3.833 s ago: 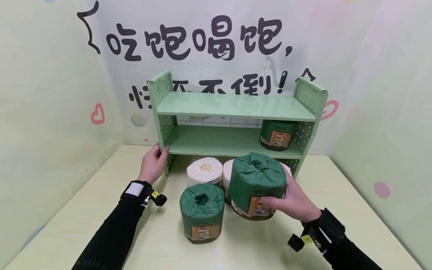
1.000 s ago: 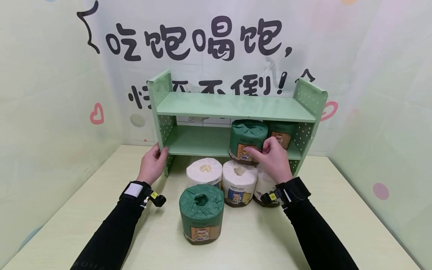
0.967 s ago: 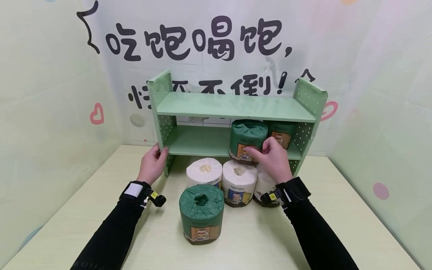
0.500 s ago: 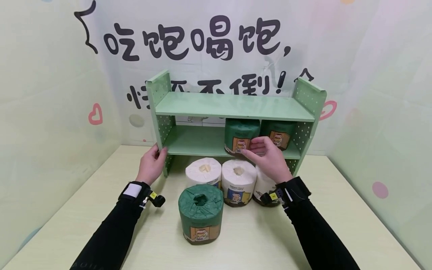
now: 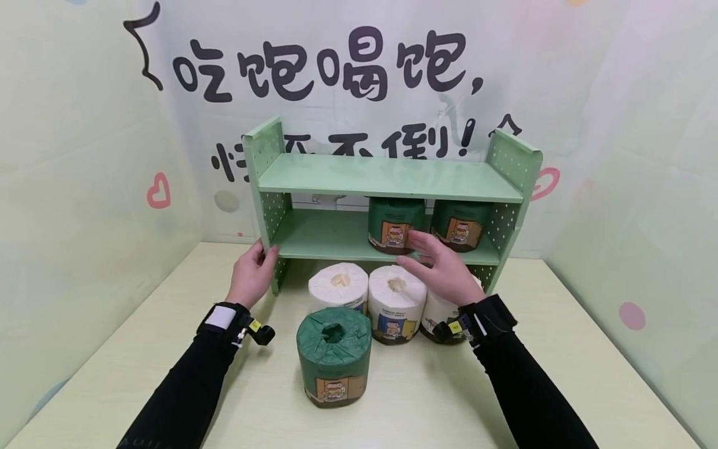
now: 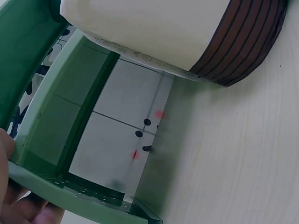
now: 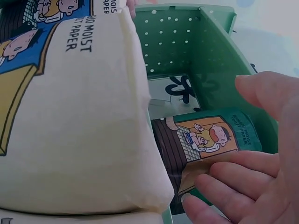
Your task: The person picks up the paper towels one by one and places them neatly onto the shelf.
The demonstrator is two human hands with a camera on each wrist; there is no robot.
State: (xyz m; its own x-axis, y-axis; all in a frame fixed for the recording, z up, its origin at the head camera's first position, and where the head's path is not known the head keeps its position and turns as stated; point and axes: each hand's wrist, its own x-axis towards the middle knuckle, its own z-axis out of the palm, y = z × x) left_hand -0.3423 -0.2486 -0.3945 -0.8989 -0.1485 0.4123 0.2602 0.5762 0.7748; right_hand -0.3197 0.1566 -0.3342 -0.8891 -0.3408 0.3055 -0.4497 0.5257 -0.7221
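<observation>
A green-wrapped toilet roll (image 5: pixel 394 218) stands on the middle board of the green shelf (image 5: pixel 314 234). My right hand (image 5: pixel 443 269) has its fingers extended at this roll's right front; in the right wrist view the fingertips lie against the wrapper (image 7: pixel 208 144). Another green toilet roll (image 5: pixel 461 221) stands to the right, with a narrow gap between the two. My left hand (image 5: pixel 250 274) grips the shelf's left side panel, thumb in front; in the left wrist view some fingers (image 6: pixel 32 210) show behind the panel's edge.
Three white-wrapped toilet rolls, left (image 5: pixel 338 284), middle (image 5: pixel 397 305) and right (image 5: pixel 439 308), stand in a row before the shelf's lower level. Closer to me, a green toilet roll (image 5: pixel 335 355) stands on the pale table (image 5: pixel 426 399). A lettered wall sheet (image 5: pixel 336 75) hangs behind.
My right hand carried the green roll from over the table onto the middle board and moved it back and left. Its fingers have since straightened off the grip. The left hand stays put.
</observation>
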